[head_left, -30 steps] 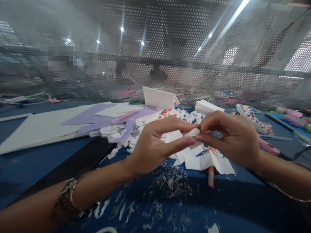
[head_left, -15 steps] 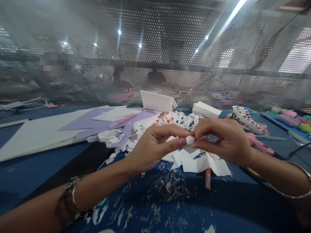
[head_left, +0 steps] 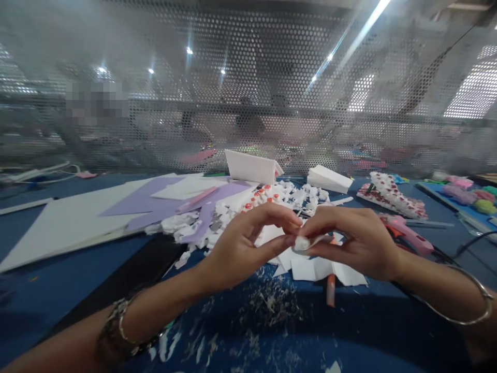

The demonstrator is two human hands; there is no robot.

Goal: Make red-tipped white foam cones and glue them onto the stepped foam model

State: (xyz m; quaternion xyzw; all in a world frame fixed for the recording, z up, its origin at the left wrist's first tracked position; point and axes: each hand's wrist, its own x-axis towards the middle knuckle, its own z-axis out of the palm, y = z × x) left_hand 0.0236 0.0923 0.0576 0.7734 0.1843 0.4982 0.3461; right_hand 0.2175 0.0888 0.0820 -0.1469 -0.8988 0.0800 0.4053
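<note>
A small rolled piece of white paper (head_left: 302, 243) sits between my two hands, above the table. My left hand (head_left: 252, 241) pinches its left side between thumb and fingertips. From the other side, my right hand (head_left: 349, 235) grips the roll and a loose strip of the same paper, thumb below and index finger above. Under the hands lie cut white paper pieces (head_left: 310, 268), with an orange-capped tube (head_left: 330, 292) partly beneath them. Behind the left hand is a heap of crumpled white paper bits, with small red-topped pieces (head_left: 267, 194) among them.
Purple sheets (head_left: 155, 207) and white sheets (head_left: 70, 217) spread across the left. A folded white card (head_left: 250, 166) stands at the back. On the right are a pink glue gun (head_left: 413, 235) with its cable and a decorated white-and-red piece (head_left: 392, 194). Perforated metal mesh (head_left: 248, 67) rises behind the table.
The paper roll has turned and shifted slightly left and down between my fingers. My right hand has dropped a little, and its fingers now close nearer the left fingertips.
</note>
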